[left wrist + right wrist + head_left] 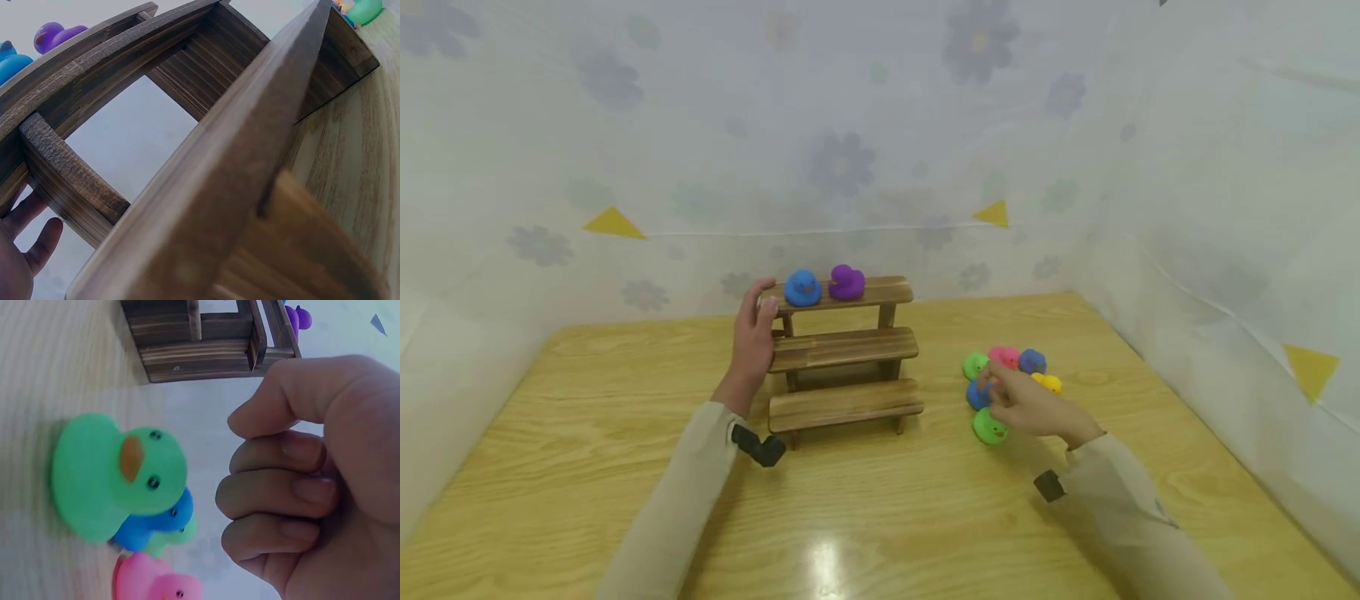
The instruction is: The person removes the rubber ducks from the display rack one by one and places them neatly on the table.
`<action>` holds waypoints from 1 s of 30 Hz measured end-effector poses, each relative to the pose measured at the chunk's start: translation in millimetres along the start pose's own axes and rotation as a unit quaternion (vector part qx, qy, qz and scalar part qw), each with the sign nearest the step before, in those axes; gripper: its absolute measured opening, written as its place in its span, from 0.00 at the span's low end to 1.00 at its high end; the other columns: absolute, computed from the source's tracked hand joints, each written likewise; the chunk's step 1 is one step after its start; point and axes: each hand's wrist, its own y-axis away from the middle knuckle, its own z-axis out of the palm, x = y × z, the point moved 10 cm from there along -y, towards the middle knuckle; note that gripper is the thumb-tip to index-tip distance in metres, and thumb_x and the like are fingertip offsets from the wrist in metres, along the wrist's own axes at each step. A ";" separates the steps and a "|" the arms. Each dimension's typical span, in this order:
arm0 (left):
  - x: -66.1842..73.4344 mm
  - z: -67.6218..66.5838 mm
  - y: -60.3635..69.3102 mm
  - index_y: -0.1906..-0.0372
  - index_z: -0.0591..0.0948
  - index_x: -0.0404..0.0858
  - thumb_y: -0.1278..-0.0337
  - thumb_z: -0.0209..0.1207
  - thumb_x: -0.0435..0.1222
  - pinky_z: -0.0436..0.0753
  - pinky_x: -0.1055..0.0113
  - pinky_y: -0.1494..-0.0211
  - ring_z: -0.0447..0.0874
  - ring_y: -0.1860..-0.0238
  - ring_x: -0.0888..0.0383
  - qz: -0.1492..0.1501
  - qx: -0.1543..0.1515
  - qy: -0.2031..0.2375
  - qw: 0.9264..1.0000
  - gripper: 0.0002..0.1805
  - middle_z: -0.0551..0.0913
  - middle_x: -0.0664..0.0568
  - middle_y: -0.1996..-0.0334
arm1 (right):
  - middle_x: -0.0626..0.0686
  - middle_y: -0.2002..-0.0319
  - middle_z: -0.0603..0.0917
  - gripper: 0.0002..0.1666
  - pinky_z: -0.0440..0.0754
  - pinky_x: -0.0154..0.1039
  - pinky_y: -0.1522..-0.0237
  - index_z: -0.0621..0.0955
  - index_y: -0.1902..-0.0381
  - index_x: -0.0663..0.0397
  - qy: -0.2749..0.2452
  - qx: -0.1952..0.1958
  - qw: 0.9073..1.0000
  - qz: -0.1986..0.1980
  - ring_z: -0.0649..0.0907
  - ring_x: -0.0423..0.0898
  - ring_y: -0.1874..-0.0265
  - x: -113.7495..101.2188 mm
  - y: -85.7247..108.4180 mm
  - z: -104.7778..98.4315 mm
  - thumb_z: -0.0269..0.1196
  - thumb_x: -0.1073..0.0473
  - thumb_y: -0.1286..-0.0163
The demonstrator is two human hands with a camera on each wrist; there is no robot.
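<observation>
A three-tier wooden stand (842,404) stands on the table. On its top plank sit a blue rubber duck (802,292) and a purple rubber duck (847,286). My left hand (752,342) grips the top plank's left end, with a finger bent over it and the thumb in front; the left wrist view shows only part of that hand (15,262). Over a cluster of rubber ducks at the right is my right hand (1030,406). Its fingers are curled, with nothing visible in them. Nearest to it are a green duck (87,481) and a blue duck (977,397).
Behind the right hand lie another green duck (973,367), a pink duck (1002,357), a dark blue duck (1032,361) and a yellow duck (1048,383). A pale flowered cloth (842,100) with yellow triangles encloses the wooden table (865,517) at back and sides.
</observation>
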 end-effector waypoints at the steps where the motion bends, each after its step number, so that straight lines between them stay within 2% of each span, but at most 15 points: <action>1: 0.0 0.5 -0.2 0.33 0.64 0.33 0.27 0.41 0.41 0.61 0.48 0.32 0.63 0.35 0.44 0.000 -0.001 0.002 1.000 0.24 0.60 0.41 0.29 | 0.40 0.84 0.59 0.14 0.62 0.29 0.81 0.69 0.54 0.65 0.002 0.001 1.000 0.001 0.57 0.31 0.85 -1.6 -3.0 -1.0 0.52 0.76 0.38; 10: -0.3 3.7 0.1 0.31 0.64 0.35 0.27 0.41 0.38 0.60 0.45 0.32 0.63 0.35 0.40 -0.013 -0.011 0.018 1.000 0.24 0.55 0.40 0.26 | 0.44 0.86 0.64 0.11 0.66 0.33 0.83 0.69 0.48 0.57 -0.037 0.010 0.999 0.025 0.60 0.34 0.90 -11.0 -28.0 -11.4 0.50 0.66 0.27; 14: 16.6 6.9 6.0 0.32 0.63 0.31 0.28 0.40 0.36 0.59 0.47 0.30 0.61 0.34 0.39 -0.017 -0.018 0.011 1.000 0.24 0.55 0.37 0.27 | 0.44 0.85 0.66 0.12 0.67 0.33 0.81 0.69 0.47 0.56 -0.034 0.019 0.999 0.020 0.60 0.35 0.90 -14.9 -34.8 -13.4 0.52 0.64 0.26; 18: 30.9 7.1 10.2 0.33 0.63 0.29 0.28 0.39 0.35 0.56 0.49 0.27 0.54 0.28 0.42 -0.016 -0.017 -0.004 1.000 0.24 0.56 0.37 0.27 | 0.45 0.84 0.67 0.13 0.68 0.34 0.79 0.69 0.45 0.55 -0.030 0.030 0.999 0.005 0.61 0.35 0.89 -21.1 -41.6 -15.6 0.52 0.64 0.26; 25: 31.7 6.1 10.0 0.32 0.63 0.30 0.27 0.40 0.36 0.57 0.48 0.28 0.54 0.28 0.42 -0.013 -0.017 -0.004 1.000 0.24 0.56 0.36 0.27 | 0.46 0.82 0.65 0.15 0.68 0.35 0.73 0.68 0.43 0.54 -0.052 0.051 0.997 -0.013 0.61 0.37 0.86 -33.7 -57.5 -21.4 0.51 0.63 0.25; 30: 31.0 6.3 10.8 0.32 0.62 0.28 0.27 0.40 0.35 0.57 0.47 0.29 0.58 0.31 0.39 -0.013 -0.017 0.005 1.000 0.24 0.55 0.35 0.28 | 0.45 0.83 0.65 0.16 0.69 0.36 0.71 0.69 0.42 0.55 -0.032 0.073 0.996 -0.031 0.61 0.37 0.87 -46.8 -70.1 -25.7 0.52 0.63 0.26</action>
